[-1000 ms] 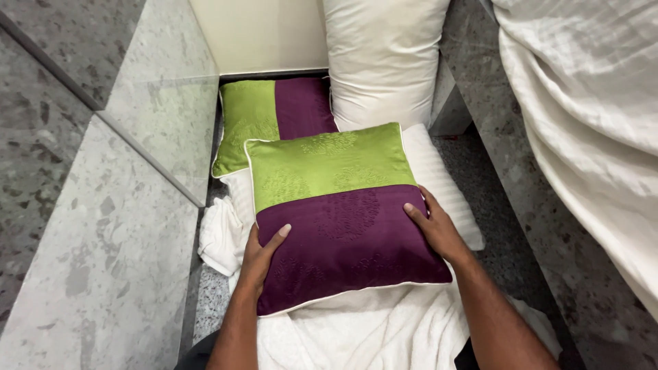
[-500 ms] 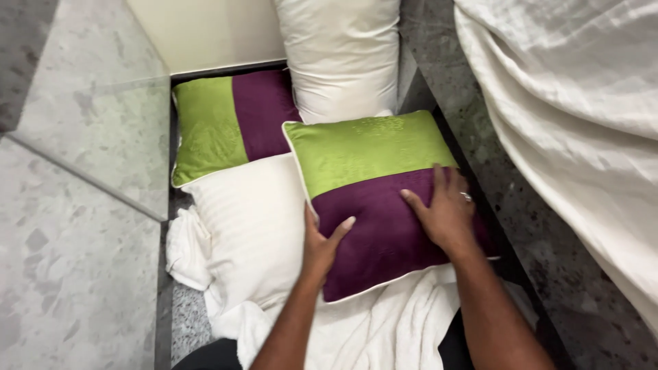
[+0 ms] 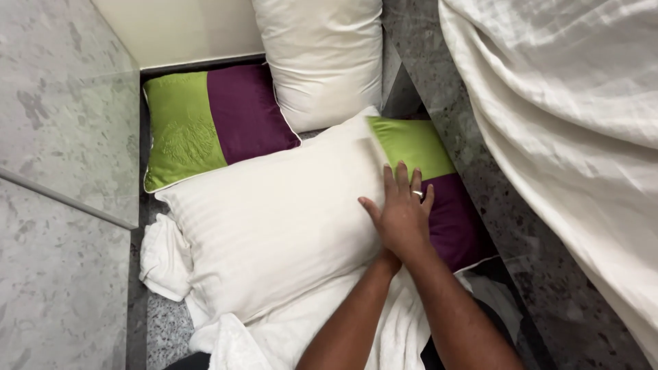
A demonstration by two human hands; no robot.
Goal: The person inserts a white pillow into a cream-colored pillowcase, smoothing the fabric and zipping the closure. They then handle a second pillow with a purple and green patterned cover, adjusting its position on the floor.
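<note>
The right hand [image 3: 401, 216] lies flat on the green and purple cushion [image 3: 439, 185]. The big white pillow [image 3: 274, 219] hides the left hand, so I cannot tell its grip.

A grey speckled stone floor [image 3: 62, 301] fills the left of the frame, with a raised slab [image 3: 68, 116] of the same stone in the upper left, its edge running diagonally. A cream wall panel [image 3: 185, 27] stands at the top, with a dark strip along its base. More grey stone [image 3: 541, 274] shows at the lower right. The light is soft and even.
</note>
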